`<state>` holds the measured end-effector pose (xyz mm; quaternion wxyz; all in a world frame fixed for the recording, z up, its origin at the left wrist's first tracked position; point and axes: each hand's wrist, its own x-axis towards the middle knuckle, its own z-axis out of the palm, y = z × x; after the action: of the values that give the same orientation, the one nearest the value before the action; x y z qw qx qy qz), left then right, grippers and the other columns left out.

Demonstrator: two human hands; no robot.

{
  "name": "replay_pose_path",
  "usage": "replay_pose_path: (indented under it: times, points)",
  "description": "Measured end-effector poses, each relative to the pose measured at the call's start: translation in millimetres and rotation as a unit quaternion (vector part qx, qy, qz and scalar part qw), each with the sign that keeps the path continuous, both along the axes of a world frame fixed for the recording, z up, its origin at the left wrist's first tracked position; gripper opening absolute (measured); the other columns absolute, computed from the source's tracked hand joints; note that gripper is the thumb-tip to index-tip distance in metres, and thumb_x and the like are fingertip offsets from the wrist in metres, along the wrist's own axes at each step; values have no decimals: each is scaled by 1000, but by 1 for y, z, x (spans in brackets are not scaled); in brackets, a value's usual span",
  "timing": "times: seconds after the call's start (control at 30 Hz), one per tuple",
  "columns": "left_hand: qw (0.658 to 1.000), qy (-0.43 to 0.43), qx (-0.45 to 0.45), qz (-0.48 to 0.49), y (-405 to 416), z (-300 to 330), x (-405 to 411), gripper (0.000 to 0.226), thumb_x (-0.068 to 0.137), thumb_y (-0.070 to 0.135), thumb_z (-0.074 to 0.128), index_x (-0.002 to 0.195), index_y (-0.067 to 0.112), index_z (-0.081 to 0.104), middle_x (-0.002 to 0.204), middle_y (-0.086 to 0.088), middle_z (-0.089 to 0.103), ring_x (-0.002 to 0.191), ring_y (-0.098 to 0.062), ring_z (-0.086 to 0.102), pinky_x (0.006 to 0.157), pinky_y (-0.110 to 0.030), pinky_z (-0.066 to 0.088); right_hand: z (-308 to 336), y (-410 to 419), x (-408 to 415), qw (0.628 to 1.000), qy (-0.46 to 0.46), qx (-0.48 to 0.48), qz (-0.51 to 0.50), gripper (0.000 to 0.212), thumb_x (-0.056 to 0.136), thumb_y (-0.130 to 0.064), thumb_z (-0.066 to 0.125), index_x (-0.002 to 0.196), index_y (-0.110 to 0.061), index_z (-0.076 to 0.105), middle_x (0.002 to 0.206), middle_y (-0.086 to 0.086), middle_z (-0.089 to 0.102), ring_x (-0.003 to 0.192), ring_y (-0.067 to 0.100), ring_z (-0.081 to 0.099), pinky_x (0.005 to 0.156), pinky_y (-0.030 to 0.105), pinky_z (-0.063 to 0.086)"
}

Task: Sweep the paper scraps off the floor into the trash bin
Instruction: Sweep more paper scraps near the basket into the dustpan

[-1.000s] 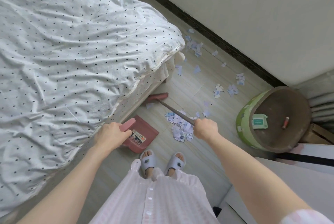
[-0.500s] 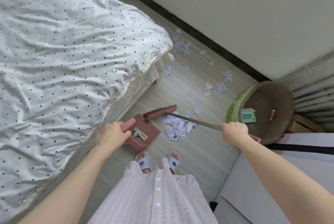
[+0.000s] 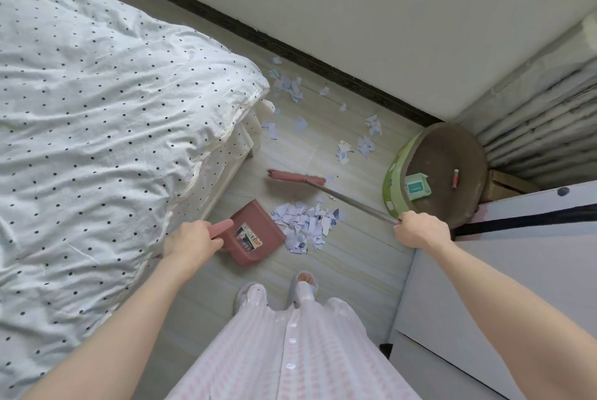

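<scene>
The left hand [image 3: 190, 239] has its grip closed round the pink handle of the dusty-red plastic dustpan [image 3: 255, 233], which rests on the pale wood-look floor [image 3: 355, 257] beside the bed with the white black-dotted cover [image 3: 106, 115]. The pan's open edge faces right, just beside the heap of white and pale-blue paper scraps [image 3: 305, 225]; the heap lies to the right of that grip and between the two hands.

The right hand [image 3: 420, 228] has its grip closed round the near end of the thin grey metal broom handle [image 3: 352, 202]. The handle slants away to the far left, passing along the far side of the heap, and ends in the dusty-red broom head [image 3: 297, 178], which lies on the floor beyond the heap and the dustpan, apart from both.

More loose scraps [image 3: 353, 149] are scattered farther off, towards the dark skirting board [image 3: 323, 73] and near the bed's corner, well apart from either grip.

The round green-sided trash bin [image 3: 395, 180] stands at the right, just beyond the right hand, leaning so that its brown inside shows; a small teal-and-white packet [image 3: 416, 188] and a small red object [image 3: 455, 177] lie in it. The person's feet in pale slippers [image 3: 308, 281] stand near the heap.
</scene>
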<state>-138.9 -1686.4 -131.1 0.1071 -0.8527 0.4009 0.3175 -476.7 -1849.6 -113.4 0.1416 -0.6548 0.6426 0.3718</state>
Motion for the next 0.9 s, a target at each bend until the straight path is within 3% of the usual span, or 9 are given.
replay_pose_path:
  times: [0.27,0.37,0.47,0.7,0.9]
  points:
    - [993,-43,-6,-113,6,0,17,23,87,26,54,103,17,65,105,-9,69,102,-29,63,80,-30,46,-27,37,25,988,-51,3,-146,36,99,-24,36,128,-6,48,131,15,53,118,33,53,91,34,45]
    - [990,-58,-12,-126,12,-7,25,26,86,27,52,105,17,67,104,-11,68,101,-31,62,80,-31,46,-45,47,37,973,-87,13,-215,33,97,-20,38,122,-4,52,110,14,59,98,31,59,78,32,46]
    - [990,-64,-24,-122,15,-13,32,29,83,27,52,103,14,69,97,-13,70,95,-33,64,79,-32,48,-59,58,46,961,-99,28,-255,34,95,-17,39,124,-3,52,88,10,52,84,27,51,72,33,43]
    - [987,-69,-36,-139,9,-19,33,29,85,27,52,105,13,68,100,-15,70,98,-33,64,83,-33,47,-51,71,40,976,-93,74,-182,33,98,-16,37,124,-1,49,123,19,56,90,30,54,71,31,40]
    - [986,-59,-47,-148,-8,-20,25,32,84,24,52,105,9,69,101,-16,70,97,-34,64,83,-33,49,-35,94,33,983,-83,128,-103,34,99,-20,33,124,-1,48,125,19,53,99,32,55,73,28,41]
